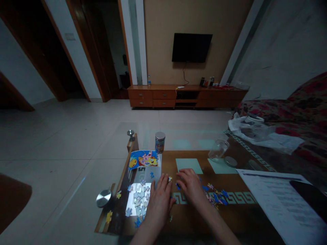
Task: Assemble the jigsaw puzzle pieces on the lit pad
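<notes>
My left hand (159, 200) lies palm down on the glass-topped coffee table (194, 217), fingers stretched forward beside a cluster of loose puzzle pieces (139, 200). A small piece (170, 178) sits just off its fingertips. My right hand (190, 185) rests next to it, fingers curved down over the table, touching blue pieces; whether it grips one is hidden. More loose pieces (217, 196) are scattered to its right. A colourful cartoon picture sheet (143, 159) lies ahead of the left hand.
A small printed tin (159, 142) stands behind the picture. A clear jar (217, 149) lies on its side with its lid (230, 161) near it. Printed paper (278, 200) and a dark flat object (310, 197) sit at right. A sofa (301, 112) holds a plastic bag (252, 131).
</notes>
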Action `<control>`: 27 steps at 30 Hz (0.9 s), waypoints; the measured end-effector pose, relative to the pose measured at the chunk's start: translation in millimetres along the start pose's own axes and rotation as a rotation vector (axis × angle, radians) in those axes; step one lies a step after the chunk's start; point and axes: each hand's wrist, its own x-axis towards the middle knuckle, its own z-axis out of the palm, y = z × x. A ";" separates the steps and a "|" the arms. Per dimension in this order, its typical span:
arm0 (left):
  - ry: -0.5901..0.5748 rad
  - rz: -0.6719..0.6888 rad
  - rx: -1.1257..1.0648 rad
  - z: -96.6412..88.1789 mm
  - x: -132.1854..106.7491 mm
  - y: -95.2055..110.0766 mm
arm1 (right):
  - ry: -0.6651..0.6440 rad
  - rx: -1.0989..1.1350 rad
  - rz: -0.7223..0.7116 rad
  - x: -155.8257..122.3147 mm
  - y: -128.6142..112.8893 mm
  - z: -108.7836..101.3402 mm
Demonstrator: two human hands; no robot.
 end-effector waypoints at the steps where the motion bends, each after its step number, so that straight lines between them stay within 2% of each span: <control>1: -0.004 0.005 0.010 1.8 2.4 -0.5 | -0.006 0.005 -0.013 -1.5 -2.3 1.8; 5: 0.012 -0.004 0.019 0.9 7.3 1.1 | -0.069 -0.014 -0.028 -6.5 -6.3 4.6; 9: 0.033 -0.032 0.004 -5.1 4.1 1.1 | -0.103 -0.100 0.044 -6.6 3.1 1.3; 14: 0.046 -0.045 -0.015 -6.7 -6.3 -6.0 | -0.074 -0.088 0.123 -5.8 25.9 -10.3; 18: 0.105 -0.072 0.016 -8.4 -13.3 -7.9 | -0.008 -0.065 0.187 -8.7 36.2 -18.5; 22: 0.100 -0.093 0.039 -10.7 -16.2 -6.3 | -0.006 -0.078 0.189 -11.4 23.2 -15.7; 27: 0.082 -0.101 0.070 -10.4 -16.9 -5.2 | -0.061 -0.044 0.029 -11.3 -16.6 2.5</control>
